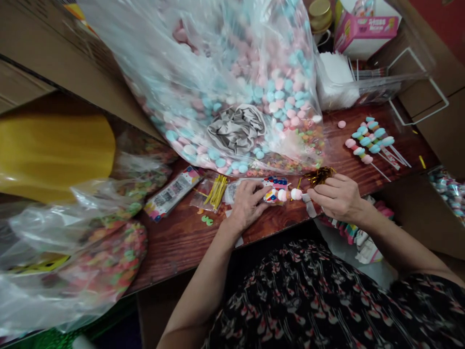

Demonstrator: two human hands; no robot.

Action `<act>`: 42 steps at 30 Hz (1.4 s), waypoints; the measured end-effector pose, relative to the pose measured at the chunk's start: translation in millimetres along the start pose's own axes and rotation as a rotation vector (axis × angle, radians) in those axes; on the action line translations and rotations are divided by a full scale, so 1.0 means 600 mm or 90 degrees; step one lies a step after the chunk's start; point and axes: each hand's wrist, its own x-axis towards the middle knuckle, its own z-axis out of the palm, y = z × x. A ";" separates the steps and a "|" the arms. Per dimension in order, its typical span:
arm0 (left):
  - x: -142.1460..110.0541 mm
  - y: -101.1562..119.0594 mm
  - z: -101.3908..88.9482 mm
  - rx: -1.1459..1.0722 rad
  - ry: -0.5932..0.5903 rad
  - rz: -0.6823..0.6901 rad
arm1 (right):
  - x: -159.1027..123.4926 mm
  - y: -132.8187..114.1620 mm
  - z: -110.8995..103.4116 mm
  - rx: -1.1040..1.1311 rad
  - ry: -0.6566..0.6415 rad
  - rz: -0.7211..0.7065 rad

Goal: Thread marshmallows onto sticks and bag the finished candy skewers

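My left hand (pixel 247 204) grips a clear cellophane bag (pixel 240 190) holding a marshmallow skewer (pixel 286 195) with pink and white pieces, and a colourful printed card (pixel 275 190) lies by its top. My right hand (pixel 338 196) is close to the skewer's other end, its fingers pinching a bunch of gold twist ties (pixel 319 175). Beside my left hand lies a small clear packet of gold twist ties (pixel 215 192). Farther right, several finished skewers (pixel 370 143) of pink, blue and green pieces rest on the wooden table (pixel 174 247).
A huge clear bag of pastel marshmallows (pixel 232 82) covers the table's far side. Bags of colourful cereal rings (pixel 109 254) are heaped on the left. A printed card strip (pixel 172 194) lies nearby, and a pink box (pixel 366 29) stands at the back.
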 end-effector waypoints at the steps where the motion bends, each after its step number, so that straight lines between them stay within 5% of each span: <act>1: 0.002 0.002 0.000 -0.009 0.004 0.003 | -0.001 0.000 -0.002 0.002 -0.006 -0.008; 7: 0.023 0.015 -0.022 -0.086 0.016 0.010 | -0.001 0.008 -0.018 0.030 -0.002 -0.038; 15: 0.046 0.057 -0.054 -0.302 -0.149 -0.110 | 0.013 0.034 -0.053 0.015 -0.009 -0.141; 22: 0.064 0.082 -0.047 -0.283 -0.249 -0.098 | 0.029 0.045 -0.053 0.047 -0.049 -0.158; 28: 0.039 0.085 -0.039 -0.210 -0.227 -0.110 | 0.030 0.055 -0.034 0.081 -0.085 -0.073; 42: 0.043 0.071 -0.027 -0.018 -0.100 -0.069 | 0.049 0.015 -0.049 0.043 -0.136 -0.111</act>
